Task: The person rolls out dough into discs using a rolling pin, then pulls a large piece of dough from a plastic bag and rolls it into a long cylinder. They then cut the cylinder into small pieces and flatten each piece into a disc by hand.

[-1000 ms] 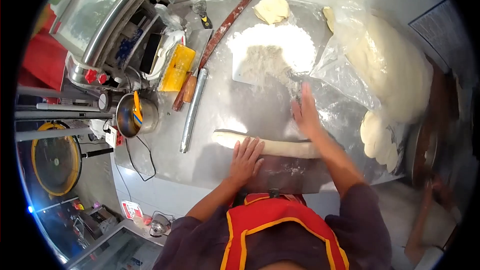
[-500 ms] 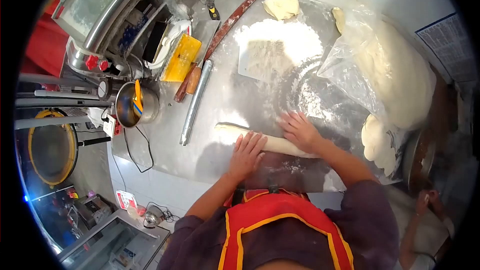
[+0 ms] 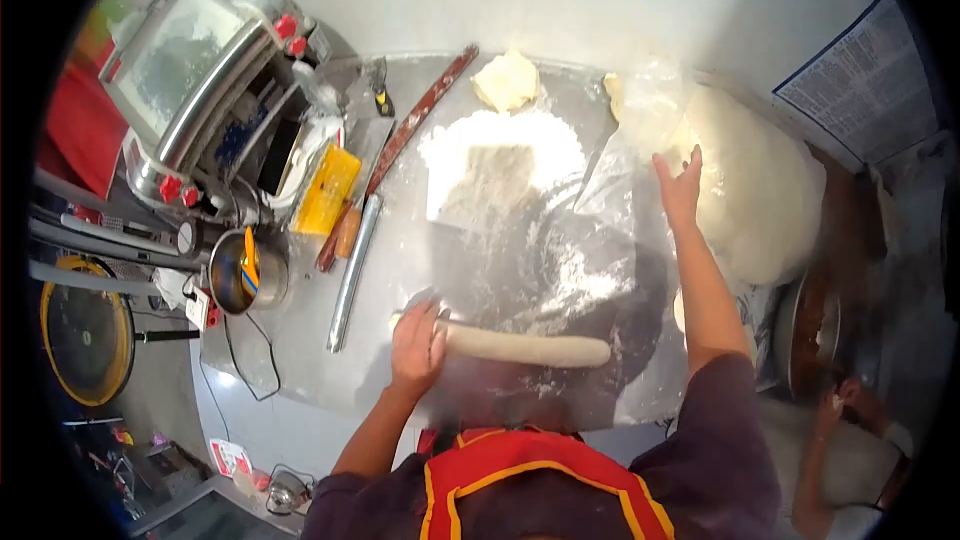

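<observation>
A long roll of pale dough (image 3: 525,348) lies across the near part of the steel table. My left hand (image 3: 417,348) rests over its left end, fingers extended on the dough. Further off to the right, my right hand (image 3: 680,185) reaches to the clear plastic sheet (image 3: 625,170) beside the big mass of dough (image 3: 760,195). Its thumb and fingers are apart at the sheet. Beyond the roll, a flat scraper (image 3: 488,185) lies on a heap of white flour (image 3: 545,135). A smaller lump of dough (image 3: 507,81) sits near the wall.
On the left lie a metal rod (image 3: 355,275), a dark red stick (image 3: 425,115) and a yellow block (image 3: 328,190). A metal pot (image 3: 270,275) and a machine (image 3: 190,70) stand beyond them. Another person's hands (image 3: 845,400) show at lower right, near a round pan (image 3: 800,330).
My right hand has left the roll and moved up and right to the plastic sheet. My left hand has shifted to the roll's left end. The camera view has shifted too.
</observation>
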`<state>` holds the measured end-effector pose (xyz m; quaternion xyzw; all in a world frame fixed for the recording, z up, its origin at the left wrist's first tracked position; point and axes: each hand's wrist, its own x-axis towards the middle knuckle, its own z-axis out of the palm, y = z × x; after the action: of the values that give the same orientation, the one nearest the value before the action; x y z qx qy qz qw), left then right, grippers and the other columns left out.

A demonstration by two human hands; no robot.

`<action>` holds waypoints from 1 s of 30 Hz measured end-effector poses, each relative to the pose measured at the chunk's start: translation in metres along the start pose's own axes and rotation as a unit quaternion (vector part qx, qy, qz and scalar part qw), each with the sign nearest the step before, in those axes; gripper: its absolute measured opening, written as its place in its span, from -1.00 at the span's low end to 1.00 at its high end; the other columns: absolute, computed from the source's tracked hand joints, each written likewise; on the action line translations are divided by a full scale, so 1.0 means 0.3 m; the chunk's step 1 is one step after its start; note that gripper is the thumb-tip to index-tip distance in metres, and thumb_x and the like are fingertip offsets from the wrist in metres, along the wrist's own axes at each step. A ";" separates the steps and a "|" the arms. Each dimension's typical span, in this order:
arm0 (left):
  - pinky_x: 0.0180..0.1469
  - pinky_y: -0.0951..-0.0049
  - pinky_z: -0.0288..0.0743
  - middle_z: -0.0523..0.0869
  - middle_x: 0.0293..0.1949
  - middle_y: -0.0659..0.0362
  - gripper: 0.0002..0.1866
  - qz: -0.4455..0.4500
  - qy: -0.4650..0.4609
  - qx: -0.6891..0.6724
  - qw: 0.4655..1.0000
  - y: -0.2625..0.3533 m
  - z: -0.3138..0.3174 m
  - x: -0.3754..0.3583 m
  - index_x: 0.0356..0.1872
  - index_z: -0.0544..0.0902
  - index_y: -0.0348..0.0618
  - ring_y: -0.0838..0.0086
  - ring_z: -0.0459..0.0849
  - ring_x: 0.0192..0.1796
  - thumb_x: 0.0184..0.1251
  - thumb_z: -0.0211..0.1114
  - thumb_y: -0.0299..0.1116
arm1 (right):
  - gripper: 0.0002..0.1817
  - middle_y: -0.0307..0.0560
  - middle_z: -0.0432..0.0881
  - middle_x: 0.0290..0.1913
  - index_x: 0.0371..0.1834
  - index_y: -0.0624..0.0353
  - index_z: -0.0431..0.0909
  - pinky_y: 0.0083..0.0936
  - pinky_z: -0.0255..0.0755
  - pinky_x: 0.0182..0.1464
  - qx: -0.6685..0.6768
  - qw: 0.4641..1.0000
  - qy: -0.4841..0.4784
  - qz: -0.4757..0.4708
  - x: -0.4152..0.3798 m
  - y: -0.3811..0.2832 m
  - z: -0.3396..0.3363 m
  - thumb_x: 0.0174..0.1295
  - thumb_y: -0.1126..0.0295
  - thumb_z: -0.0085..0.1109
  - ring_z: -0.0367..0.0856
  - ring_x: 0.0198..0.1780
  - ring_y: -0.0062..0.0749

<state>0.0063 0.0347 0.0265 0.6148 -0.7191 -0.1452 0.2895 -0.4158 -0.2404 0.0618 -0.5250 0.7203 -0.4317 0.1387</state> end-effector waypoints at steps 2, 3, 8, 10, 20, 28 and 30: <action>0.31 0.08 0.35 0.56 0.18 -0.16 -0.59 -0.002 0.017 -0.025 1.000 0.016 -0.031 0.019 0.14 0.56 -0.31 -0.07 0.51 0.22 0.28 0.26 -0.42 | -0.01 0.40 0.29 0.38 0.43 0.48 0.10 -0.23 0.24 0.40 -0.028 0.999 0.014 0.034 0.135 -0.029 0.029 0.12 0.02 0.40 0.36 0.37 0.09; 0.31 0.08 0.35 0.56 0.18 -0.17 -0.59 -0.003 0.026 -0.030 0.999 0.017 -0.031 0.013 0.15 0.56 -0.31 -0.07 0.51 0.22 0.28 0.25 -0.43 | 0.01 0.39 0.35 0.34 0.42 0.48 0.11 -0.23 0.27 0.37 -0.047 0.998 0.004 0.050 0.180 -0.073 0.054 0.10 0.01 0.41 0.40 0.34 0.09; 0.31 0.06 0.33 0.56 0.18 -0.19 -0.62 -0.083 0.001 -0.009 0.997 0.050 -0.021 -0.009 0.15 0.56 -0.30 -0.08 0.51 0.23 0.31 0.22 -0.45 | -0.40 0.21 0.60 0.11 0.23 0.26 0.45 -0.16 0.43 0.21 -0.139 0.971 -0.179 0.072 0.446 -0.021 0.321 0.23 0.09 0.24 0.56 0.14 0.12; 0.31 0.06 0.33 0.55 0.19 -0.19 -0.62 -0.108 -0.013 0.009 0.994 0.061 -0.011 -0.006 0.15 0.56 -0.29 -0.08 0.50 0.23 0.32 0.21 -0.45 | -0.63 0.09 0.66 0.06 0.05 0.12 0.62 -0.14 0.46 0.16 -0.275 0.932 -0.227 -0.061 0.483 -0.011 0.448 0.31 0.17 0.07 0.60 0.09 0.09; 0.26 0.10 0.38 0.56 0.20 -0.09 -0.61 -0.144 -0.069 0.005 0.987 0.079 0.055 0.087 0.17 0.54 -0.25 0.00 0.53 0.21 0.32 0.24 -0.43 | -0.56 0.10 0.60 0.18 0.20 0.19 0.53 -0.30 0.33 0.30 0.117 0.964 -0.219 -0.099 0.460 0.011 0.750 0.35 0.23 -0.07 0.52 0.23 0.00; 0.22 0.12 0.41 0.57 0.17 -0.09 -0.63 -0.101 -0.071 -0.012 0.992 0.081 0.108 0.206 0.14 0.58 -0.25 0.00 0.55 0.17 0.31 0.26 -0.42 | -0.28 0.15 0.42 0.38 0.46 0.06 0.27 0.20 -0.02 0.44 -0.461 0.848 -0.164 -0.204 0.537 -0.053 0.419 0.26 0.02 0.15 0.24 0.45 0.18; 0.23 0.11 0.40 0.58 0.17 -0.09 -0.63 -0.073 -0.034 0.015 0.997 0.064 0.107 0.298 0.13 0.59 -0.23 -0.01 0.55 0.18 0.30 0.27 -0.42 | -0.20 0.16 0.23 0.50 0.51 0.00 0.22 0.23 -0.17 0.48 -0.520 0.813 -0.143 -0.220 0.580 0.072 0.483 0.24 -0.09 0.15 0.11 0.49 0.33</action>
<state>-0.0349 -0.0527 0.0333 0.6649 -0.6838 -0.1761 0.2436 -0.4062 -0.4600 0.0041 -0.7194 0.6743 0.0685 -0.1521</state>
